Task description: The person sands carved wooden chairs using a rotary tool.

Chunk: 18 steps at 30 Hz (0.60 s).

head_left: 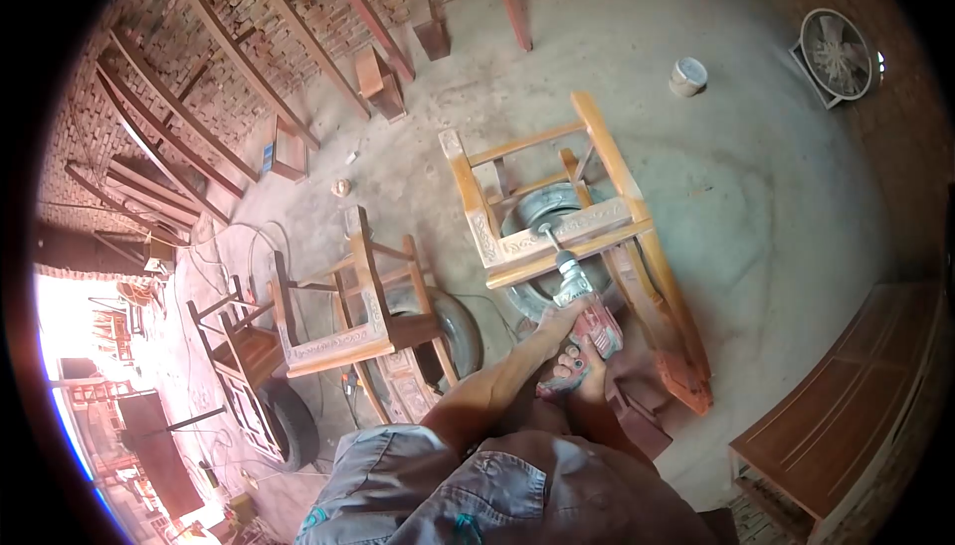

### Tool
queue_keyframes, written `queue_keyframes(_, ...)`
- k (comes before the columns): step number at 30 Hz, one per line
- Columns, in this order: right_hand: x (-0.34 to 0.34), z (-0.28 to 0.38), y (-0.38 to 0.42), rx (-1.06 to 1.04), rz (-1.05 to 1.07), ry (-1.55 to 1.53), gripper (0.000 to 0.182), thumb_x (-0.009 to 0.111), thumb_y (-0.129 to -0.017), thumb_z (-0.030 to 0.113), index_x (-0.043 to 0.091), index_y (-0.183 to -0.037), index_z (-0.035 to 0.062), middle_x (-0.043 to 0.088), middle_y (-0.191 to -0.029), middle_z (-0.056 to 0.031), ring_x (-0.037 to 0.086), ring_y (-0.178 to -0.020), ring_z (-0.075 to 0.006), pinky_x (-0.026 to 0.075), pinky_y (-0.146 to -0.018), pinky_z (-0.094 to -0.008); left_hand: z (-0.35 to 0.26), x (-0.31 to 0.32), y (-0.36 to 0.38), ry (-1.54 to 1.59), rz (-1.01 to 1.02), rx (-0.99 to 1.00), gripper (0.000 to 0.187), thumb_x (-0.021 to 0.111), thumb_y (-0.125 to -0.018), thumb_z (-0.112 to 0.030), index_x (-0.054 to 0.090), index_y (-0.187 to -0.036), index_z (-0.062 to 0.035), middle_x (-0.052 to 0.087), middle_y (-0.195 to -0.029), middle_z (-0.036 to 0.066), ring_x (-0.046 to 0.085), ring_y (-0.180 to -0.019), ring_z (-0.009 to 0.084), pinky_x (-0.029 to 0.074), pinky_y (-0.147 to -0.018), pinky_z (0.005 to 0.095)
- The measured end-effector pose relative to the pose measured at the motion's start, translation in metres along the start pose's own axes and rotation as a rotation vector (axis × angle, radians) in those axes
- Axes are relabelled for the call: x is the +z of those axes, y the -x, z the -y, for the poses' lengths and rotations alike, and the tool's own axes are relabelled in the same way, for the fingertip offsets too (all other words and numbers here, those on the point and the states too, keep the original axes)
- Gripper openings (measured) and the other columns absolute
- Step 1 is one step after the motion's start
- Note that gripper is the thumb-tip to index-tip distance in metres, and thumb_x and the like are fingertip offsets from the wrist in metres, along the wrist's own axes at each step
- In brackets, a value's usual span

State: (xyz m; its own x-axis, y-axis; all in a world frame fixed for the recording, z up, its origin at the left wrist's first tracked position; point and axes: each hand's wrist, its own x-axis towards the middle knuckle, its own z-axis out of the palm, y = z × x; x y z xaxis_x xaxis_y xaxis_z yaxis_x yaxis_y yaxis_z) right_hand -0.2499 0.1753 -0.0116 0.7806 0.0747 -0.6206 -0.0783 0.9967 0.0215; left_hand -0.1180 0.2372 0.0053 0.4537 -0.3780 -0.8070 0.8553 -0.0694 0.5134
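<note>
My left hand (559, 324) is closed around the front of a red-bodied power drill (599, 328) with a silver neck. My right hand (587, 374) wraps its rear grip, fingers curled around it. From the drill a long thin shaft points forward, its small round tip (545, 229) at the carved rail of a wooden chair (567, 232). This chair lies tipped over on stacked tyres (549, 205), its legs pointing away from me and its long back posts running toward my right side.
Left of me, a second carved chair (343, 346) rests on another tyre (458, 331). Further left stands a dark chair frame (234, 356) by a tyre (290, 426). Cables cross the floor. A wooden panel (846, 396) is at right; a bucket (687, 77) and fan (836, 56) stand at the back.
</note>
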Motion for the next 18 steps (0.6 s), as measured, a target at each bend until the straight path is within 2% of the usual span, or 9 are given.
queue_keyframes(2, -0.001, -0.002, 0.001, 0.048, 0.011, 0.022, 0.02, 0.056, -0.101, 0.029, 0.053, -0.105, 0.0098, 0.051, -0.077, -0.0011, 0.049, -0.066, -0.0142, 0.041, -0.054, -0.029, 0.013, -0.011, -0.009, -0.027, -0.073, 0.002, 0.053, 0.075, -0.085, -0.046, 0.067, -0.113, -0.0018, 0.069, -0.099, 0.014, 0.065, -0.086, 0.0242, 0.054, -0.071, 0.0363)
queue_keyframes(4, 0.011, -0.009, 0.005, 0.042, -0.03, 0.104, 0.024, 0.056, -0.102, 0.033, 0.053, -0.108, 0.0101, 0.052, -0.077, -0.0015, 0.051, -0.063, -0.0138, 0.043, -0.052, -0.0283, 0.035, -0.028, -0.028, 0.016, -0.091, 0.033, 0.06, 0.076, -0.081, -0.049, 0.068, -0.116, -0.0017, 0.07, -0.105, 0.011, 0.064, -0.094, 0.0199, 0.051, -0.083, 0.0366)
queue_keyframes(6, 0.015, -0.011, 0.008, 0.048, -0.047, 0.136, 0.026, 0.055, -0.102, 0.034, 0.052, -0.111, 0.0106, 0.053, -0.077, -0.0016, 0.052, -0.061, -0.0135, 0.044, -0.051, -0.028, 0.038, -0.036, -0.018, 0.012, -0.116, 0.04, 0.058, 0.076, -0.082, -0.049, 0.068, -0.116, -0.0028, 0.069, -0.107, 0.01, 0.063, -0.094, 0.0199, 0.05, -0.083, 0.0365)
queue_keyframes(7, 0.013, -0.011, 0.008, 0.056, -0.041, 0.127, 0.025, 0.055, -0.102, 0.034, 0.052, -0.112, 0.0109, 0.053, -0.077, -0.0015, 0.052, -0.061, -0.0134, 0.044, -0.051, -0.0281, 0.042, -0.038, -0.021, 0.025, -0.124, 0.017, 0.053, 0.075, -0.083, -0.046, 0.068, -0.114, -0.004, 0.069, -0.105, 0.009, 0.063, -0.091, 0.0191, 0.051, -0.078, 0.0366)
queue_keyframes(10, 0.0, -0.012, 0.005, 0.029, 0.004, 0.061, 0.027, 0.055, -0.102, 0.033, 0.052, -0.115, 0.0103, 0.053, -0.077, -0.0004, 0.052, -0.06, -0.0118, 0.044, -0.051, -0.0279, 0.045, -0.03, -0.03, 0.046, -0.023, 0.07, 0.05, 0.075, -0.086, -0.039, 0.066, -0.117, -0.002, 0.07, -0.104, 0.011, 0.065, -0.092, 0.0219, 0.052, -0.082, 0.0375)
queue_keyframes(11, 0.001, -0.011, 0.005, 0.005, 0.002, 0.042, 0.027, 0.055, -0.102, 0.033, 0.052, -0.115, 0.0102, 0.053, -0.077, -0.0001, 0.052, -0.06, -0.0114, 0.044, -0.051, -0.0279, 0.029, -0.018, -0.014, 0.035, -0.015, 0.113, 0.051, 0.076, -0.086, -0.039, 0.065, -0.116, 0.0001, 0.069, -0.102, 0.011, 0.065, -0.091, 0.0209, 0.052, -0.081, 0.0373)
queue_keyframes(14, 0.002, -0.01, 0.004, 0.005, -0.02, 0.042, 0.027, 0.054, -0.102, 0.033, 0.052, -0.113, 0.0089, 0.053, -0.076, 0.0006, 0.051, -0.061, -0.0103, 0.043, -0.051, -0.0274, 0.004, -0.008, 0.009, 0.006, -0.041, -0.021, 0.048, 0.077, -0.086, -0.037, 0.065, -0.115, -0.0002, 0.069, -0.101, 0.011, 0.064, -0.09, 0.0195, 0.052, -0.08, 0.0367)
queue_keyframes(15, 0.005, -0.011, 0.006, 0.012, -0.028, 0.075, 0.027, 0.054, -0.102, 0.034, 0.052, -0.112, 0.0088, 0.052, -0.076, 0.0006, 0.051, -0.061, -0.0104, 0.043, -0.051, -0.0275, 0.019, -0.015, -0.005, -0.005, -0.08, -0.021, 0.044, 0.075, -0.088, -0.035, 0.064, -0.116, -0.002, 0.069, -0.101, 0.01, 0.064, -0.09, 0.0195, 0.052, -0.08, 0.0364)
queue_keyframes(18, -0.006, -0.018, 0.005, 0.097, -0.038, 0.097, 0.027, 0.055, -0.102, 0.036, 0.052, -0.109, 0.0094, 0.051, -0.076, 0.0, 0.049, -0.06, -0.0119, 0.041, -0.052, -0.0277, 0.063, -0.042, -0.032, 0.036, -0.184, 0.109, 0.052, 0.075, -0.083, -0.046, 0.068, -0.113, -0.0037, 0.07, -0.099, 0.008, 0.064, -0.085, 0.0193, 0.052, -0.071, 0.0368)
